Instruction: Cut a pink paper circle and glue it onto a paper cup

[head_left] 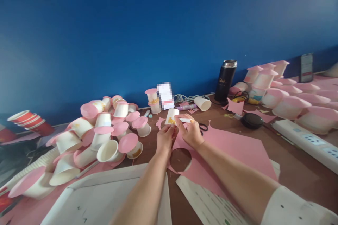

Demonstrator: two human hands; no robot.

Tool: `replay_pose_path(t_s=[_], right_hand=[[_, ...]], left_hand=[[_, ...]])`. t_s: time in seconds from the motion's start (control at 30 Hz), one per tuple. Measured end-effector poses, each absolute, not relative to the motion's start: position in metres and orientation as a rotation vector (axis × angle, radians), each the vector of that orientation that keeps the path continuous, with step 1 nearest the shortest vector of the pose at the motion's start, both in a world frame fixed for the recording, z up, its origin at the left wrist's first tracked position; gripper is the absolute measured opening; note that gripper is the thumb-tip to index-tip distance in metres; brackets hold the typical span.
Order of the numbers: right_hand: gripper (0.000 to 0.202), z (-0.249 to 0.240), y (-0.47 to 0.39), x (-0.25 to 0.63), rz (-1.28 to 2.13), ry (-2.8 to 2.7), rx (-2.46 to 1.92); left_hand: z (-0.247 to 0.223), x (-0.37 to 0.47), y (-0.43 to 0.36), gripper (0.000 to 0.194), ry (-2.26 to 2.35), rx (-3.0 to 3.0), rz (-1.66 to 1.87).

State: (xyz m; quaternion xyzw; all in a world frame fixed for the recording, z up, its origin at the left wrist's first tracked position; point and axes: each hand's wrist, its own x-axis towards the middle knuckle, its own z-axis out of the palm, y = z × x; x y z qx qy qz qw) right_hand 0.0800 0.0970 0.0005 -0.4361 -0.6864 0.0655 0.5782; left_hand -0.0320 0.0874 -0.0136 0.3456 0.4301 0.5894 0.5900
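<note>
My left hand (166, 137) is closed on the lower part of a white paper cup (173, 113) with a yellow print, held over the table. A slim white tube (186, 120) with an orange mark is gripped in my right hand (191, 132), close beside the cup; I cannot tell what it contains. Part of the cup is hidden by my fingers. Below my right forearm lies a pink paper sheet (232, 151) with a round hole cut in it. Black scissors (203, 127) show their handles just beyond my right hand.
Paper cups with pink discs (128, 143) are heaped on the left; more cups (292, 105) stand in rows on the right. A black flask (225, 81), a white power strip (306, 140) and a round black object (252, 120) are on the right. A white tray-like board (105, 197) lies in front.
</note>
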Motion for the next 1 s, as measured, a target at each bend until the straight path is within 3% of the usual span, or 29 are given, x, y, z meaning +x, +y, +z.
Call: replay_pose_path(t_s=[1.0], right_hand=[[0.019, 0.0028, 0.0962, 0.0820, 0.197, -1.622, -1.071]], left_hand=[[-0.0146, -0.0331, 0.0897, 0.023, 1.122, 0.906, 1.400]])
